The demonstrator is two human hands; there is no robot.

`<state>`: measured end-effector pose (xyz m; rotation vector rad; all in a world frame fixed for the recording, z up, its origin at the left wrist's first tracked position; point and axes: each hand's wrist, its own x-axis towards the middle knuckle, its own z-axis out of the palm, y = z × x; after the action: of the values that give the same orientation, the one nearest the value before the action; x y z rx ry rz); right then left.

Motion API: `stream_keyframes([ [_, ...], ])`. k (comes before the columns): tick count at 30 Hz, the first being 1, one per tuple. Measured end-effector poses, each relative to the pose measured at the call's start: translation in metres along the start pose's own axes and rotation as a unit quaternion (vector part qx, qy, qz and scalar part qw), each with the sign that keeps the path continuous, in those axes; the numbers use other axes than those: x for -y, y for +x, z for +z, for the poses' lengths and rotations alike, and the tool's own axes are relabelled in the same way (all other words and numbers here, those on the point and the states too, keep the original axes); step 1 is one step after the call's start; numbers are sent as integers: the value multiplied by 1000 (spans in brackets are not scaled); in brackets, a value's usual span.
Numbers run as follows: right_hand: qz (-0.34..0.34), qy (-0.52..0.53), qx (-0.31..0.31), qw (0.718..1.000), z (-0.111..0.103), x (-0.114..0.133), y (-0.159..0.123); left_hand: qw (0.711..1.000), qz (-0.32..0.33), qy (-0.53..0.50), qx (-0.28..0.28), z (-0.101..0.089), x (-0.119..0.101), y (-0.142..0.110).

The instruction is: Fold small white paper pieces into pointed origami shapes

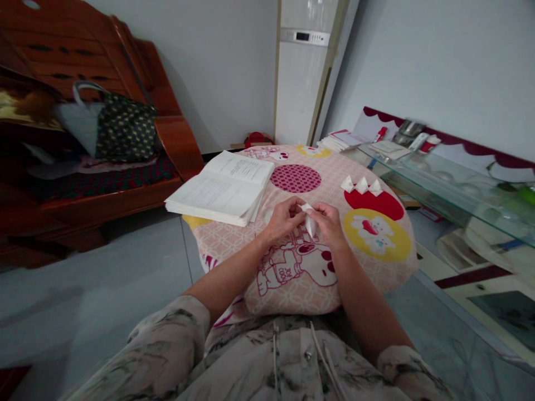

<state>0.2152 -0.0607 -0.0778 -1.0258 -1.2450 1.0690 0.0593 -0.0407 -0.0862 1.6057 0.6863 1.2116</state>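
**Left hand [285, 221] and right hand [330, 221] pinch one folded paper [310, 226]**

Largest is the wooden bench [171, 133] at the left, then a tall white cabinet [296, 92] at the back. Between the person and that cabinet spreads the round, cloth-covered tabletop [387, 274], with a glass shelf [468, 196] to its right. A dark spotted bag [125, 128] sits on the bench. On the tabletop's left side lies a thick book [217, 189], spread at its middle.

Smallest come the white paper shapes. Three pointed pieces [363, 185] stand in a row at the far edge of a red patch [378, 207], beyond the right hand. The folded paper is between both hands, near the tabletop's middle — thumbs and fingertips gripping its upper part, a narrow tip pointing toward the person. Whether it touches the cloth, I cannot tell.

The step in hand looks like creasing or shaping this paper. The next move seems to call for light, even fingertip pressure — one hand steadying, the other working the fold.
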Motion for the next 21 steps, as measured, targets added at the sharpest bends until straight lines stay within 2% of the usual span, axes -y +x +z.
stream_keyframes([
  [4,-18,-28,-4,999,-2,-6,1,1000,-6,5,-23,1,-1,-2],
  [10,-38,-84,4,996,-3,-4,0,999,-12,42,-19,1,-3,-3],
  [17,-125,-234,-48,963,-1,2,-1,995,-5,96,-23,0,-4,-4],
  [21,-148,-266,-43,951,-1,2,0,994,1,105,-23,0,-4,-4],
])
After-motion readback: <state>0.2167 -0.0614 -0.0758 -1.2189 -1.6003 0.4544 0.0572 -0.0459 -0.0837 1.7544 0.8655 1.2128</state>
